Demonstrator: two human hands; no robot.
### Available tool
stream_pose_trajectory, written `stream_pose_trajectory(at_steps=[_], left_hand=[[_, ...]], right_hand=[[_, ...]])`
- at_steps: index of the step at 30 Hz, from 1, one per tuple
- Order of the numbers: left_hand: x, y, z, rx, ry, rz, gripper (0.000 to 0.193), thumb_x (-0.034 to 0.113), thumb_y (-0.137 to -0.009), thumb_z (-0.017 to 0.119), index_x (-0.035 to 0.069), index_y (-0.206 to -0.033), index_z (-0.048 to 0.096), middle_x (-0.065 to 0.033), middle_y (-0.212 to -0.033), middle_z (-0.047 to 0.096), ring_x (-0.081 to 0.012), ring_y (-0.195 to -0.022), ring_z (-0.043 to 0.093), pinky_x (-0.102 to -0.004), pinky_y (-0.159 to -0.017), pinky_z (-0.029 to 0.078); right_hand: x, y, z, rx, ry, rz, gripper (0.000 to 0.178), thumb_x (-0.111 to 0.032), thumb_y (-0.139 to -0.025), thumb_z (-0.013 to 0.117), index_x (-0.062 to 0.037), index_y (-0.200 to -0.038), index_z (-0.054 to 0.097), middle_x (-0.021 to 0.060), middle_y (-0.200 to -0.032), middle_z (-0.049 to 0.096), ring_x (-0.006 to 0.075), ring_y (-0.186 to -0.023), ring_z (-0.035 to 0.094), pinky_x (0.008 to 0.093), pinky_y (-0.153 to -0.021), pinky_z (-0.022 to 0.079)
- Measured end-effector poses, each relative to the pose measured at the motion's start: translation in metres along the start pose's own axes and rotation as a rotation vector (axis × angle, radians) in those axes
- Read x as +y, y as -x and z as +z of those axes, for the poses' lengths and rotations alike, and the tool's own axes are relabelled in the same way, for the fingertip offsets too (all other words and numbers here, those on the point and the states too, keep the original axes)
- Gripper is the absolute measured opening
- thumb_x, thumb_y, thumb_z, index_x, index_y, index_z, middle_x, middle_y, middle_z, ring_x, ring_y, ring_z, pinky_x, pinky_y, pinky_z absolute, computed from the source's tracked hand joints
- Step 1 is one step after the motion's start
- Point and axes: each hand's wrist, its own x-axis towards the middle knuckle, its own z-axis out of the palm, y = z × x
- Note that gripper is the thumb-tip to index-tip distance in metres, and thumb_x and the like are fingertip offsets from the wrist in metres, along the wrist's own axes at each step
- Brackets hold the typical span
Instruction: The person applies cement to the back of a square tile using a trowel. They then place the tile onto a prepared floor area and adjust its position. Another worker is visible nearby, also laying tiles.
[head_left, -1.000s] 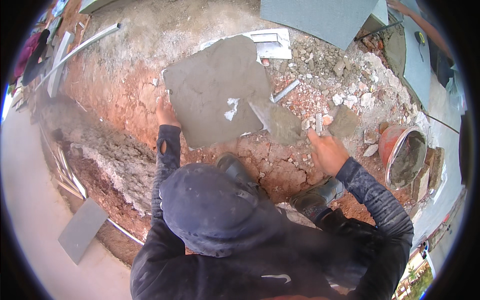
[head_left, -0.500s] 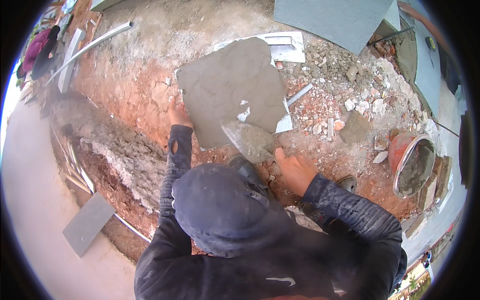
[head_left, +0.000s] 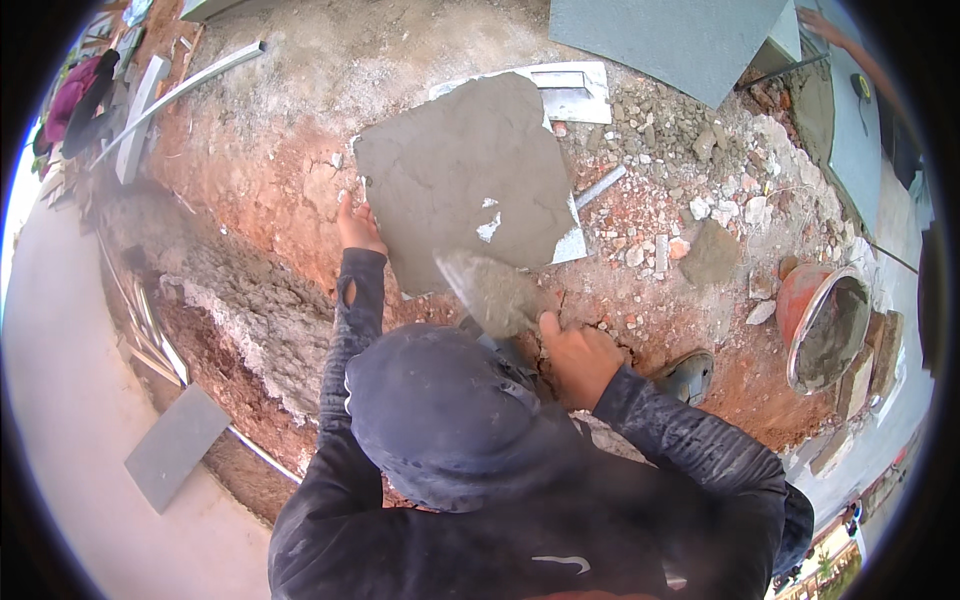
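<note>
A square tile (head_left: 572, 246) has its upper face mostly coated in wet grey mortar (head_left: 460, 170), with bare pale patches near the right corner. My left hand (head_left: 360, 226) grips the tile's left edge, its fingers partly hidden at the rim. Closed around the trowel's handle is my right hand (head_left: 580, 360), just off the tile's near right corner. The trowel (head_left: 492, 292) has a mortar-smeared blade whose tip reaches over the near edge of the tile; its handle is hidden in my fist.
A bucket (head_left: 792, 300) of mortar stands at the right. Behind the tile lies a white float (head_left: 590, 92). Large grey tiles (head_left: 660, 40) lie at the far right, with rubble (head_left: 700, 208) in between. Another tile (head_left: 178, 447) rests at lower left. Someone's arm (head_left: 840, 38) shows at top right.
My right hand and the trowel have shifted slightly left and toward me. The left hand and the tile have stayed almost where they were.
</note>
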Motion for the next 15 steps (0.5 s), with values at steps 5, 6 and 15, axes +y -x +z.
stream_pose_trajectory(at_steps=[5,6,15], left_hand=[[0.001,0.002,0.010,-0.003,-0.020,0.001,0.069,0.061,-0.085,0.045,0.001,-0.121,0.049,-0.0111,-0.128,0.050,-0.0251,-0.119,0.045,-0.0416,-0.105,0.029],[-0.001,0.005,0.014,0.001,-0.034,0.002,0.064,0.059,-0.086,0.046,0.002,-0.115,0.053,-0.0090,-0.118,0.056,-0.0227,-0.109,0.050,-0.0378,-0.098,0.036],[0.000,0.018,0.019,0.025,-0.020,-0.032,0.065,0.059,-0.087,0.045,0.003,-0.120,0.052,-0.0073,-0.118,0.057,-0.0235,-0.108,0.051,-0.0404,-0.099,0.035]], right_hand=[[0.027,-0.030,-0.007,0.149,-0.004,0.103,0.018,-0.002,-0.080,0.052,-0.0007,-0.094,0.041,0.0197,-0.070,0.063,0.0379,-0.072,0.065,0.0472,-0.061,0.051],[0.023,-0.028,-0.005,0.060,-0.055,0.068,0.019,-0.004,-0.080,0.053,-0.0003,-0.094,0.041,0.0204,-0.072,0.063,0.0387,-0.074,0.064,0.0473,-0.062,0.051],[0.056,0.012,-0.062,-0.080,-1.486,0.240,0.017,-0.016,-0.083,0.058,-0.0050,-0.095,0.051,0.0087,-0.076,0.056,0.0197,-0.056,0.056,0.0344,-0.050,0.047]])
